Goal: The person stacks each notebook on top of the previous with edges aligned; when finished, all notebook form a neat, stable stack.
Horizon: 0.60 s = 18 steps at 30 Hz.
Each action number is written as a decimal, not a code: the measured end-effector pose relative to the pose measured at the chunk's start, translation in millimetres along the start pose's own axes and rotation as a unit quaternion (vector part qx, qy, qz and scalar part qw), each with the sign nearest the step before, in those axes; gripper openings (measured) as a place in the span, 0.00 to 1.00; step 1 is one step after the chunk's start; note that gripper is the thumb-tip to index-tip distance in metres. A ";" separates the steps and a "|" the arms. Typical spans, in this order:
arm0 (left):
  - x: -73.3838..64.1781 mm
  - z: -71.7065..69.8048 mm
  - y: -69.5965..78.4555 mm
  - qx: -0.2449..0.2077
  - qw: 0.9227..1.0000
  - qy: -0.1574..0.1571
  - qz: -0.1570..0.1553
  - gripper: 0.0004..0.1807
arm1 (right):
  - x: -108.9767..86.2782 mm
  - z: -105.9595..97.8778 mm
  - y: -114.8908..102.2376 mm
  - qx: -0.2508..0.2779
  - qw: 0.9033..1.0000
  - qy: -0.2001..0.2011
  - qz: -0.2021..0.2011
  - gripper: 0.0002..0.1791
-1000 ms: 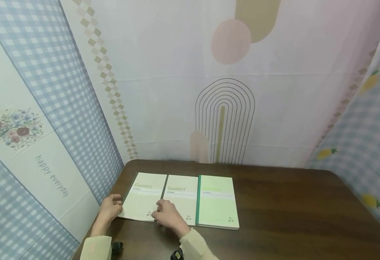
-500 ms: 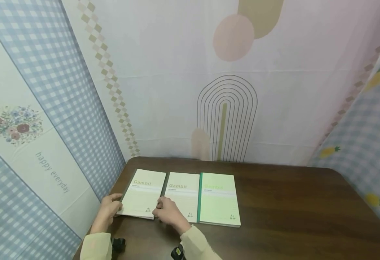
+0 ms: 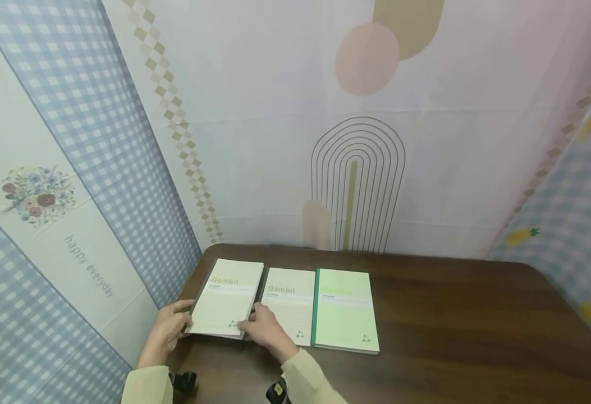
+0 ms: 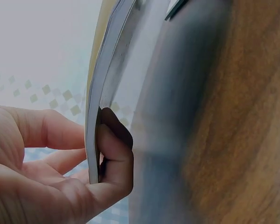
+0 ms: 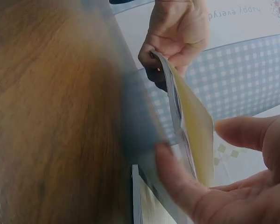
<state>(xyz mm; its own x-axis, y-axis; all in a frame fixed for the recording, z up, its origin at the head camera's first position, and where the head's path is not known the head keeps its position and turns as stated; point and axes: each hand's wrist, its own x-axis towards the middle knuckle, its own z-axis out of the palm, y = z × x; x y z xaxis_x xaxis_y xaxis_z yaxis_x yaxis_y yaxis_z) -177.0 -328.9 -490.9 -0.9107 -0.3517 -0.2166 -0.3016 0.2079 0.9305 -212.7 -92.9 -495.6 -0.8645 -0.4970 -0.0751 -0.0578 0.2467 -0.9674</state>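
Note:
A cream notebook with a dark spine and the word "Gambit" is the leftmost of three; its near end is raised off the table. My left hand grips its near left corner. In the left wrist view the thumb lies on the cover side and a curled finger goes beneath the pages. At the near right corner, my right hand pinches the same notebook, thumb against the cover and fingers on the underside. Beside it lie a second cream notebook and a green-tinted notebook with a green spine.
The dark brown wooden table stretches to the right of the notebooks. Behind it hangs a white patterned cloth. Blue checked cloths stand at the left and right. A dark wrist strap sits by the right sleeve.
The leftmost notebook has risen from the table, most at its near end. My right thumb has moved onto its cover. The view has shifted slightly; the other two notebooks stay put.

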 end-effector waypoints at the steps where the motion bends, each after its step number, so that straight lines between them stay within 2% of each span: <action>1: -0.4 0.5 0.6 0.000 1.000 0.000 0.000 0.37 | -0.2 -0.4 -0.1 0.004 1.000 0.002 -0.002 0.14; 5: -1.8 3.4 4.8 0.002 1.000 -0.012 0.005 0.38 | -0.7 -5.6 -2.7 0.005 1.000 0.017 -0.015 0.19; 11: -4.0 10.5 12.3 0.006 1.000 -0.028 0.003 0.38 | -3.2 -16.7 -3.9 0.017 0.999 0.034 -0.021 0.34; 18: -7.3 18.5 17.1 0.001 0.999 -0.033 0.001 0.39 | -6.7 -25.7 -4.0 0.024 0.998 0.049 -0.015 0.37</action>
<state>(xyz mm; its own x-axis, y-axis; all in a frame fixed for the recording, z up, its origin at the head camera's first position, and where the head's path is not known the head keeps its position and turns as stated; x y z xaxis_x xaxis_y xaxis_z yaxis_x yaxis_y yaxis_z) -180.7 -305.9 -478.9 -0.9282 -0.2898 -0.2334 -0.2996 0.2099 0.9307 -219.5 -69.1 -485.0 -0.9078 -0.4187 -0.0233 -0.0632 0.1916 -0.9794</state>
